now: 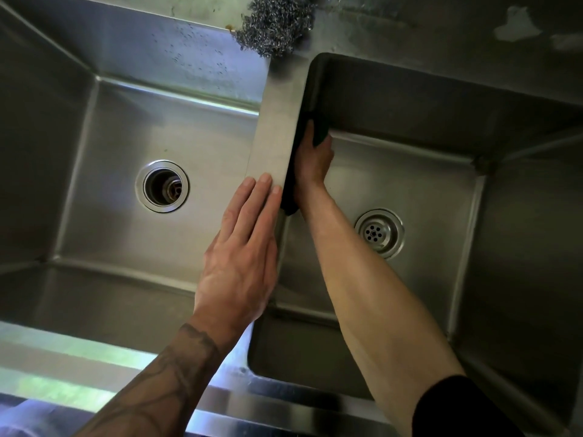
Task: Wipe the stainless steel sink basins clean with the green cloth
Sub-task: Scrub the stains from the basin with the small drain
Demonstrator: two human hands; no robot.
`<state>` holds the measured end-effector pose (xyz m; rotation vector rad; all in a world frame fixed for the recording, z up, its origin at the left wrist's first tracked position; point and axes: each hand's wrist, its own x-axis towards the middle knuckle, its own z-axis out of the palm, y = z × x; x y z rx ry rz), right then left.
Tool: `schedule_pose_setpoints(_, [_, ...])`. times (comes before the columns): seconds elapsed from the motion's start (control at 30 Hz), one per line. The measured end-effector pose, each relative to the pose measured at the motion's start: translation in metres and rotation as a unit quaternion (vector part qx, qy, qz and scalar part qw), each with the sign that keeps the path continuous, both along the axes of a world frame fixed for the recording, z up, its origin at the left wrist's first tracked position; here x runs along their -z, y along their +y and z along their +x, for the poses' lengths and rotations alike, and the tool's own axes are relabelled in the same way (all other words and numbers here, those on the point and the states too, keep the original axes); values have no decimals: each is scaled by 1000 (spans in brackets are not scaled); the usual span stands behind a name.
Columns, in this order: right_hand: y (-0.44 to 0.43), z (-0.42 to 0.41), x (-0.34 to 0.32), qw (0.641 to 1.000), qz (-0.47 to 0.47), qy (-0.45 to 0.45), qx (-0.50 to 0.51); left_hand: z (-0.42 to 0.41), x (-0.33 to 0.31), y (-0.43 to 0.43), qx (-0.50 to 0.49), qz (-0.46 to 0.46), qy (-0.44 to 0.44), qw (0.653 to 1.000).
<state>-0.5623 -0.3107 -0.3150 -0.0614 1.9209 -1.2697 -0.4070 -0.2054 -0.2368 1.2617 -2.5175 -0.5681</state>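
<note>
The right hand (pixel 315 159) grips the green cloth (pixel 319 131), dark in this light, against the divider-side wall of the right basin (pixel 441 99), while the left hand (pixel 243 247) rests flat, fingers straight, on the divider (pixel 277 127); the work appears partly done, since the left basin (pixel 126 222) shows specks on its far wall.

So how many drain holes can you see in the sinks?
2. One round open metal drain sits in the floor of the left stainless steel basin; one round metal strainer drain sits in the floor of the right basin. No others show.
</note>
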Motion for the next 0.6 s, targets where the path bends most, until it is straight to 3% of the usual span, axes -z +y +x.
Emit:
schedule_pose_setpoints(0.23, [38,23,-12,992,-97,75,0,-1,0,0,-4,5,13,1000])
schedule_pose_setpoints(0.43, [33,22,8,999,16,37,-28,-1,-1,0,-9,6,11,1000])
schedule_pose_setpoints(0.6, [57,36,-18,988,-118,97,2,-1,-1,0,1,9,15,1000])
